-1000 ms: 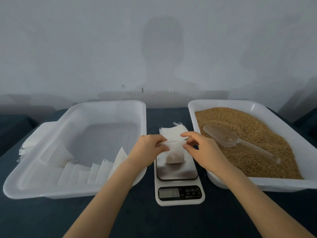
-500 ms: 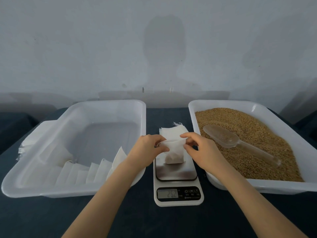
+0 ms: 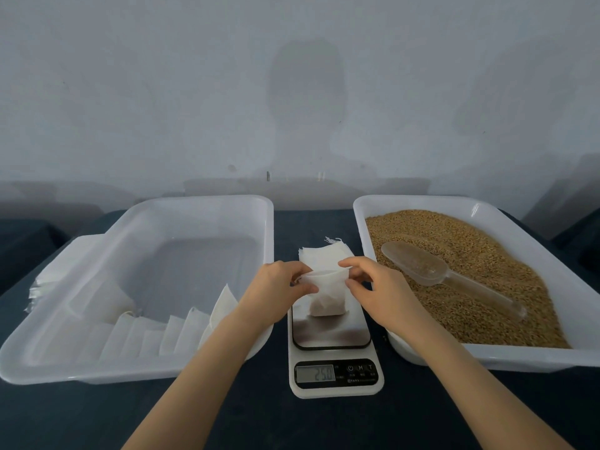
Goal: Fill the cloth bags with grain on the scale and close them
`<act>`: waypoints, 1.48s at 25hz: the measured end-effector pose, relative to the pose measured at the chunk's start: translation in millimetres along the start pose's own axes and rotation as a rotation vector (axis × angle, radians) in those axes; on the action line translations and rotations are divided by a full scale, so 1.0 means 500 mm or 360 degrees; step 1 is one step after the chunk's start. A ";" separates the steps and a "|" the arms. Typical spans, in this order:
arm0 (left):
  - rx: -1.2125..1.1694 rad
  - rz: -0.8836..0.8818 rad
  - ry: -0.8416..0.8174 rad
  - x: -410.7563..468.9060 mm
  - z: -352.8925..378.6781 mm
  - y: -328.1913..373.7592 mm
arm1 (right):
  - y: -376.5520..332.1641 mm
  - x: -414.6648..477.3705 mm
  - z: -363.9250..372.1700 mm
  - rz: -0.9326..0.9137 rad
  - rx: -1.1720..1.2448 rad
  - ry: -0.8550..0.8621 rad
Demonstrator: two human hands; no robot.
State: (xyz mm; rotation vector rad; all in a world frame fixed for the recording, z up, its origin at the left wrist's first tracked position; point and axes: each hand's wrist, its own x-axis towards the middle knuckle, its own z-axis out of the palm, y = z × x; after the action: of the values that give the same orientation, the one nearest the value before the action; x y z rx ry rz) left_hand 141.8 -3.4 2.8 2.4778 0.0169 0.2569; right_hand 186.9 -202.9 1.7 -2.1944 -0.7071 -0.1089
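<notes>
Head view: a small white cloth bag stands upright on the steel plate of a white scale, its mouth open and a dark mass of grain showing through the lower half. The left hand pinches the left edge of the bag's mouth between thumb and fingers. The right hand has its thumb and curled fingers closed on the right edge of the mouth. The scale's display is lit with figures.

Just behind the scale a stack of empty bags lies flat on the dark tabletop. To the right sits a white tray heaped with brown grain, and a clear plastic scoop rests on the grain, handle pointing to the near right. To the left a second white tray holds a row of white bags leaning along its near wall. Another pile of white cloth lies beside that tray's far left side
</notes>
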 end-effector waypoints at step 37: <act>0.0392 -0.1452 0.0108 -0.119 -0.292 -0.267 | -0.009 -0.006 -0.017 0.0066 0.0314 0.0143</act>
State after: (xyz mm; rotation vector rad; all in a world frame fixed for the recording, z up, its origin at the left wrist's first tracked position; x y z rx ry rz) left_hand 62.5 186.1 24.8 2.4136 1.2250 -0.0646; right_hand 183.2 -208.0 9.5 -2.0014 -0.5959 -0.1111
